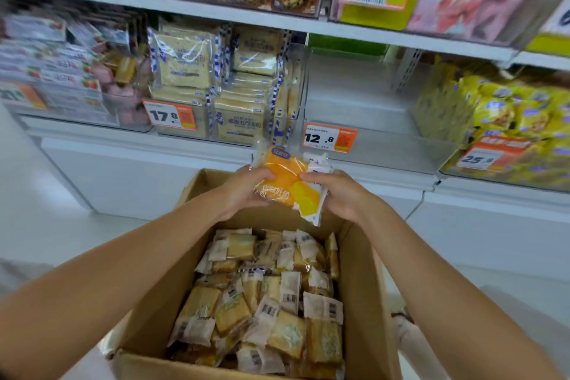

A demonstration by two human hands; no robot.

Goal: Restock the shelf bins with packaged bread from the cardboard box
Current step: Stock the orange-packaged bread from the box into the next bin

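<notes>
The white shelf point(216, 18) spans the view, its clear bins side by side. Below it the open cardboard box point(364, 302) stands on the floor, heaped with packaged bread point(265, 302), mostly tan slices in clear wrap with barcode labels. The middle bin point(385, 148), tagged 12.8 point(330, 138), shows only its bare bottom. The bin on its left is stacked with blue-trimmed toast packs point(185, 62), and the one on its right is piled with yellow packets point(509, 111). Above the box's far edge, just in front of the 12.8 tag, an orange-and-yellow bread packet point(287, 185) hangs between both hands. The left grip point(243, 191) curls around its left end, thumb on top. The right grip point(336, 194) pinches its right side, where a white wrapper edge shows behind.
</notes>
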